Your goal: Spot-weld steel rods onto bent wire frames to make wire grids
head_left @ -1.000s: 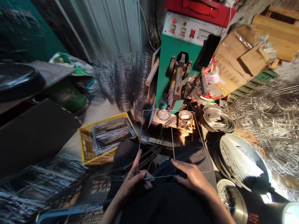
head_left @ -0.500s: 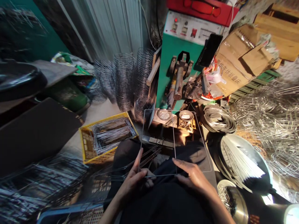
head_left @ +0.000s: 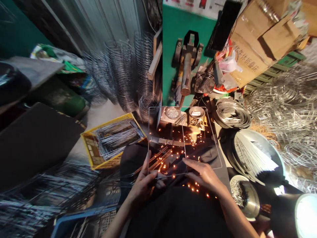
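A thin rectangular wire frame (head_left: pixel 184 138) with a crossbar down its middle is held level over my lap. My left hand (head_left: pixel 144 180) pinches its near left corner between thumb and fingers. My right hand (head_left: pixel 203 173) grips the near end of the crossbar, forefinger laid along the wire. The far edge of the frame lies at the spot welder's electrode (head_left: pixel 182 100), beneath the thick metal arm (head_left: pixel 187 74). Orange sparks (head_left: pixel 162 162) are scattered over the frame, my hands and my lap.
A yellow crate (head_left: pixel 86 148) of wire frames stands left. Wire coils (head_left: pixel 121 79) are stacked behind it. On the right are a flat-wire coil (head_left: pixel 232 114), a basin (head_left: pixel 279 155) of straight wires and a metal bowl (head_left: pixel 254 198) of small parts. A green machine (head_left: pixel 170 39) stands ahead.
Sparks have burst out from the electrode across my lap. My view has tilted down and shifted, so the machine appears higher. Both hands keep their hold on the wire frame.
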{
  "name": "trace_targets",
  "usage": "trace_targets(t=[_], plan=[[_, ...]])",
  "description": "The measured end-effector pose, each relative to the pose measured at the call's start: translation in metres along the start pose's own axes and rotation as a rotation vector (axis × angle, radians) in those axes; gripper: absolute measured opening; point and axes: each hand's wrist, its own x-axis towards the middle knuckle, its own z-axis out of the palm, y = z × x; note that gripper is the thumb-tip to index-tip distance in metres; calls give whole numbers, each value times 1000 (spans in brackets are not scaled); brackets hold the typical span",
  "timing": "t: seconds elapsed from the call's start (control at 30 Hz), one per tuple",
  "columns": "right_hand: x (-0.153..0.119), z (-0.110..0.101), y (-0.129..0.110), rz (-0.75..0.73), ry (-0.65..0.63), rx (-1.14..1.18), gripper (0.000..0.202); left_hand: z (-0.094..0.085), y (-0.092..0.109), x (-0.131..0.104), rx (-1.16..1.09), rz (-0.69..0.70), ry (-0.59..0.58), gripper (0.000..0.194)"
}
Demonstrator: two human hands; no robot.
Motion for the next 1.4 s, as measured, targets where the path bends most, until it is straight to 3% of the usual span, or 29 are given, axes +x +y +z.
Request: trace_targets(t=[0.07,0.17,0.37,0.53,0.83,1.4], plan=[[11,2,10,3,61,-45,53,-1,8,16,-6,18,-7,100],[46,-9,29,14,181,-150,55,-5,32,58,-2,46,-34,104],[146,-68,70,-4,350,-333,61,-13,96,166,-11,99,-98,90],[196,-102,94,-37,411,-373,58,-16,131,220,39,177,-107,86],[222,-116,105,-24,488,-362,58,-11,147,244,53,206,-113,99],[226,-114,112,-16,551,-394,60,-26,154,255,107,162,-126,101]])
